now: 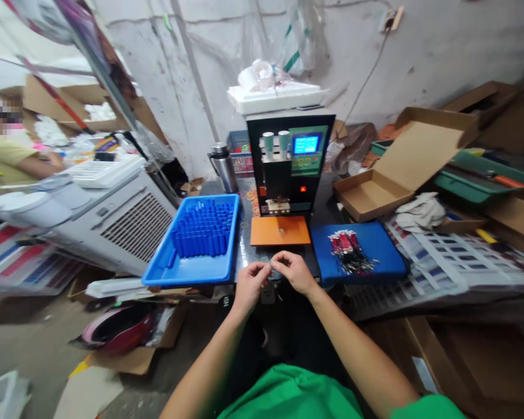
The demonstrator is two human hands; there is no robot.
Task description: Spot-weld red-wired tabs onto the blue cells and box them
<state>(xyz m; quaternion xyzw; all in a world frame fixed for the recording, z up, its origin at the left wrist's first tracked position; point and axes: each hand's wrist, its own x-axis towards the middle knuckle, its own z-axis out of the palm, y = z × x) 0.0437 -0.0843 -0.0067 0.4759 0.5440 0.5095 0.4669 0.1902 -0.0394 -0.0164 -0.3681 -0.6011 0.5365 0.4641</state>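
My left hand and my right hand meet at the table's front edge, fingertips pinched close together. Whatever lies between the fingers is too small to make out. Just beyond them is the orange plate at the foot of a black machine with a lit blue screen. To the left, a blue tray holds rows of blue cylinders. On the right, a bundle of red and black wires with white ends lies on a blue pad.
A steel flask stands behind the tray. An open cardboard box and a green tray sit at the right. A white foam tray rests on the machine. Another person works beyond a grey cooler at the left.
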